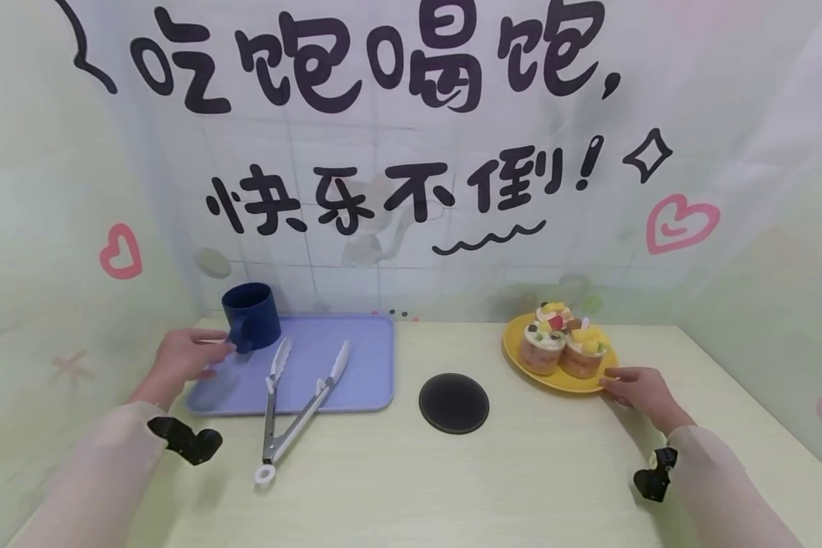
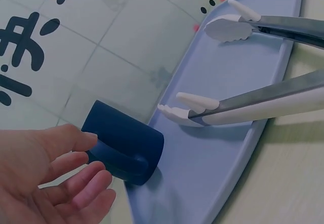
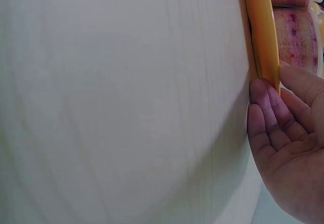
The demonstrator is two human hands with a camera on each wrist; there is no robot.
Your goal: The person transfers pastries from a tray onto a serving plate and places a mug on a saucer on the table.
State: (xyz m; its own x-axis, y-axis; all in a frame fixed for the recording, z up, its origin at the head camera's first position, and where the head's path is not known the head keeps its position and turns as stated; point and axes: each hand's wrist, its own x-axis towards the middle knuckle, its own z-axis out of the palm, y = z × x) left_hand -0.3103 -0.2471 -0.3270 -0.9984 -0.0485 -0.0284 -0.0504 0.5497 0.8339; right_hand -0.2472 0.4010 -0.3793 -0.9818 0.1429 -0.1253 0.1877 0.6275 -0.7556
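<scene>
A dark blue mug (image 1: 253,318) stands on the left part of the blue-purple tray (image 1: 366,365), its handle toward the person. Just left of that handle is my left hand (image 1: 188,355), its fingers loosely bent and not wrapped round the mug; in the left wrist view the fingertips (image 2: 91,140) overlap the mug (image 2: 134,138), and contact is unclear. My right hand (image 1: 640,392) pinches the near right rim of a yellow plate (image 1: 517,335), thumb above and fingers under the edge (image 3: 266,41). Dessert cups (image 1: 541,348) topped with fruit pieces sit on the plate.
White-tipped metal tongs (image 1: 294,426) lie spread, tips over the tray and ring end on the table. A round black coaster (image 1: 454,403) lies between tray and plate. Behind the table hangs a printed sheet (image 1: 411,281) with large lettering.
</scene>
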